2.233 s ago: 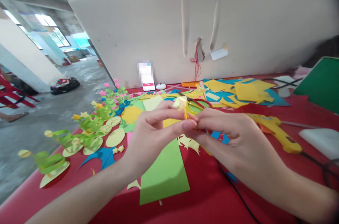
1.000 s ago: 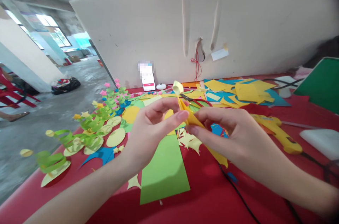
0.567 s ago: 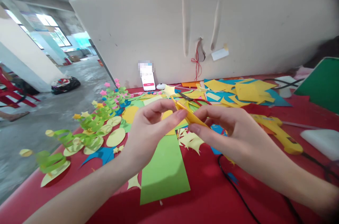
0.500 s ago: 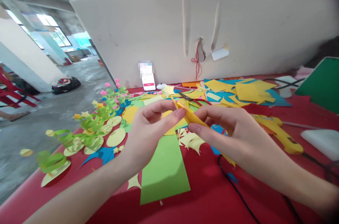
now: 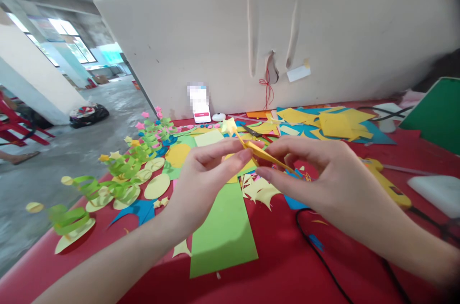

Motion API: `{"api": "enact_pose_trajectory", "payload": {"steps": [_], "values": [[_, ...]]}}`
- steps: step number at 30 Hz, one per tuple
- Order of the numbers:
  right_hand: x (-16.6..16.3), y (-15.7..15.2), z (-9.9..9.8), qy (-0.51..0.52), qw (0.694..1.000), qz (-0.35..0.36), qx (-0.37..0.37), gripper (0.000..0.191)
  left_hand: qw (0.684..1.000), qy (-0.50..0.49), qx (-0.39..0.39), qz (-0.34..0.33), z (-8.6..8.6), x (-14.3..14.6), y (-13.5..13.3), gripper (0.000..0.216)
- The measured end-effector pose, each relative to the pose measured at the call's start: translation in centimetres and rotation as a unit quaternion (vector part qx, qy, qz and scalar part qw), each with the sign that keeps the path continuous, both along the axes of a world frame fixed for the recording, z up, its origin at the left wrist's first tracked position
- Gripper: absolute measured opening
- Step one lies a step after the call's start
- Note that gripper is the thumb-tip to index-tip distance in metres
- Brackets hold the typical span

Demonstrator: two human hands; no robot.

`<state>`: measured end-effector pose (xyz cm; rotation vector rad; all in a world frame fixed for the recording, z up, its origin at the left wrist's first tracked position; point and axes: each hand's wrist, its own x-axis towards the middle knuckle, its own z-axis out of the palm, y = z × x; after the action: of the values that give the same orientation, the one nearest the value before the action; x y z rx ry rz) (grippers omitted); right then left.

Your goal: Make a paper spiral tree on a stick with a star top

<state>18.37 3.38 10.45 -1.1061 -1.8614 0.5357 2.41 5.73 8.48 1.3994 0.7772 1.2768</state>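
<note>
My left hand (image 5: 206,174) pinches a folded piece of yellow paper (image 5: 268,154) between thumb and forefinger. My right hand (image 5: 316,170) closes around the other end of this paper, its thumb below and its fingers above. A pale yellow paper star (image 5: 229,127) shows just beyond my left fingertips, at the far end of a thin yellow strip; whether it is joined to the held paper I cannot tell. Under my hands lies a green paper sheet (image 5: 224,232). Cut pale-yellow scraps (image 5: 264,191) are beside it. Scissors (image 5: 251,130) lie behind, partly hidden by my right hand.
Green curled paper pieces on pale ovals (image 5: 72,232) line the red table's left side. A yellow glue gun (image 5: 391,189) with a black cord (image 5: 323,261) lies at right. A phone (image 5: 200,105) leans on the white board (image 5: 215,45). Yellow sheets (image 5: 334,124) are piled at back right.
The yellow paper has turned, and its lower end no longer hangs below my right hand. My right hand has shifted slightly, covering more of the scissors. My left hand stays nearly still.
</note>
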Motion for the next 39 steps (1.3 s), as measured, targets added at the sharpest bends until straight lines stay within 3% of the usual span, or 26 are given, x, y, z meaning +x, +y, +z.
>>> {"api": "enact_pose_trajectory", "payload": {"steps": [13,19,23,29,34,39], "values": [[0.2,0.1,-0.1,0.104,0.981,0.081,-0.142,0.011,0.999,-0.015,0.004,-0.04,0.0,-0.1,0.0,0.017],[0.1,0.2,-0.6,0.161,0.965,0.111,-0.174,0.017,0.998,-0.039,0.006,-0.058,-0.1,0.3,-0.2,0.018],[0.1,0.2,-0.7,0.199,0.956,0.121,-0.177,0.025,0.996,-0.046,0.009,-0.073,-0.1,0.4,-0.2,0.019],[0.1,0.1,-0.8,0.207,0.956,0.113,-0.174,0.021,0.997,-0.044,-0.02,-0.064,-0.1,0.3,-0.3,0.016],[-0.1,0.1,-0.7,0.171,0.964,0.105,-0.175,0.014,1.0,0.01,-0.006,-0.002,-0.1,0.0,-0.2,0.01],[-0.2,0.1,-0.3,0.096,0.989,0.046,-0.102,0.009,0.998,0.02,0.033,0.053,-0.1,0.0,-0.2,0.007]]}}
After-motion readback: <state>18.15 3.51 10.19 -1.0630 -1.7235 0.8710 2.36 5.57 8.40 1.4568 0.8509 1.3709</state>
